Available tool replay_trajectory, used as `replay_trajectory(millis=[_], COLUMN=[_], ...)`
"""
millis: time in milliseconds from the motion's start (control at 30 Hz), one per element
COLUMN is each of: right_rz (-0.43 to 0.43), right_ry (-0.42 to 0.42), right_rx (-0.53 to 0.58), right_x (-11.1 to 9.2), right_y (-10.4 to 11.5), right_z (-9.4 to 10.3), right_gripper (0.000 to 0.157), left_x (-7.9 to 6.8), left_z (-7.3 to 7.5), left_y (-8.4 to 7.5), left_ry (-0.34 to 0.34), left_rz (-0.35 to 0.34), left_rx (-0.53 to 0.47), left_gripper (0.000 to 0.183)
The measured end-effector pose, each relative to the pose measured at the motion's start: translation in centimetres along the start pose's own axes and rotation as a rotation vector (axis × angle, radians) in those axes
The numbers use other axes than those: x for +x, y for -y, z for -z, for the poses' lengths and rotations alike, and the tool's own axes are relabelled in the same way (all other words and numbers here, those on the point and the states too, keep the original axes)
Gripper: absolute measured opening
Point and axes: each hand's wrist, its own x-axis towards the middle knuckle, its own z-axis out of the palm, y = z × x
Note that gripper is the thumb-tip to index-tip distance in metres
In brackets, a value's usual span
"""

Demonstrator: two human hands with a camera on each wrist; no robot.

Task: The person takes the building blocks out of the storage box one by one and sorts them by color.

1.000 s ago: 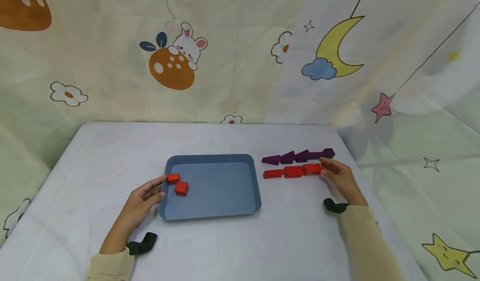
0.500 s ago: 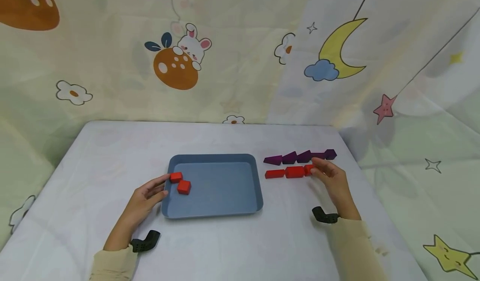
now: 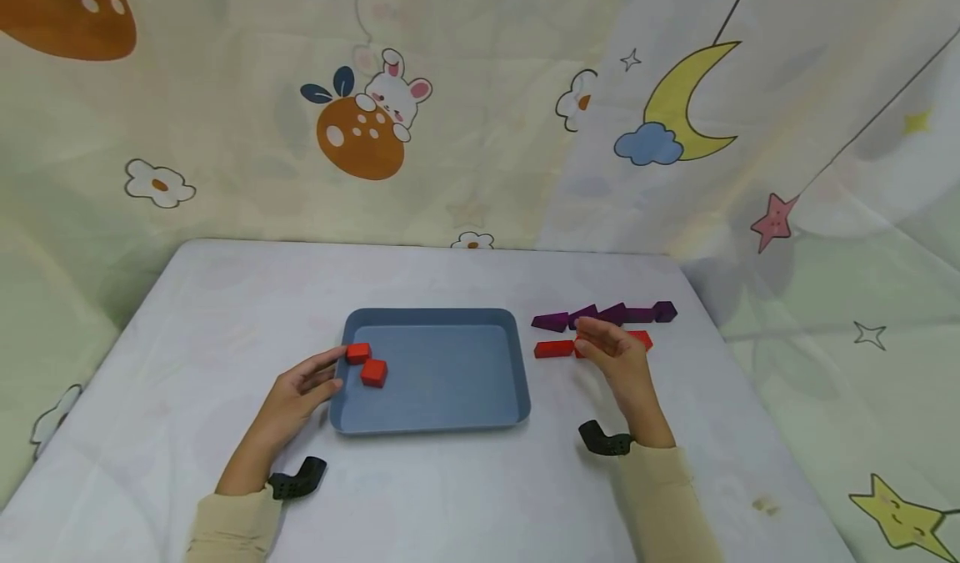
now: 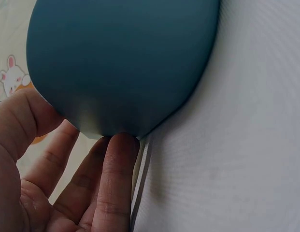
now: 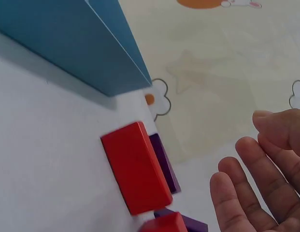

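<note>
Hovering right hand spread with red blocks near fingertips; touched tray with left hand spread; apparently selecting, likely needed pinching next.

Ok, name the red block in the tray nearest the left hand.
The back-left red block, beside the left hand; the front-right red block sits farther in, toward the middle of the tray.

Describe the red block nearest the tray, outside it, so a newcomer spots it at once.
On the table, find the blue tray. Just to its right, purple blocks line up behind a red row. The red block is that row's left end, fully visible in the head view, while the right hand partly hides its red neighbour.
</note>
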Motion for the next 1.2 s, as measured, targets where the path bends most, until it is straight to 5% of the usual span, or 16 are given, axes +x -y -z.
replay_trajectory(millis=[1200], right_rz=[0.098], right_ry=[0.275], right_rx=[0.045], right_x=[-0.6], right_y=[1.4], right_z=[-12.4], right_gripper=[0.039], left_x=[-0.1], left_z=[0.1], left_y=[-0.2], left_ry=[0.002], left_rz=[-0.009], left_rx=[-0.025], left_gripper=[0.054])
